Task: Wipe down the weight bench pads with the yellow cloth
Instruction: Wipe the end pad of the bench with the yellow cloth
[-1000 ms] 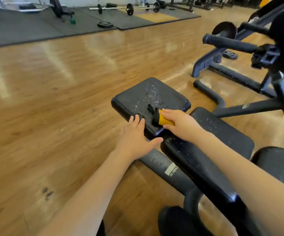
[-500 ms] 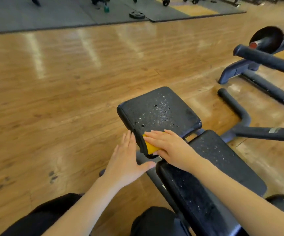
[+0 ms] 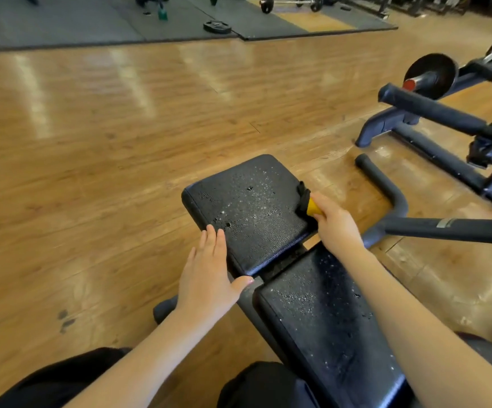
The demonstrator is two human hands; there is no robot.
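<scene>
The black seat pad point(image 3: 247, 213) of the weight bench lies in the middle, speckled with white droplets. The longer back pad point(image 3: 327, 319) runs from it toward me, also speckled. My right hand point(image 3: 333, 225) grips the yellow cloth point(image 3: 312, 208), which has a black edge, and holds it against the seat pad's right edge. My left hand point(image 3: 209, 275) lies flat with straight fingers on the seat pad's near left corner, thumb by the gap between the pads.
Dark metal bench legs point(image 3: 386, 195) and a machine frame with a black bar point(image 3: 433, 113) and weight plate point(image 3: 430, 75) stand at the right. Wooden floor spreads to the left. Grey mats with a loose plate point(image 3: 216, 27) and barbell lie far back. My dark-clad knees are below.
My right hand has carried the cloth from the seat pad's near left corner across to its right edge. My left hand has stayed on the near left corner. The camera shifted slightly.
</scene>
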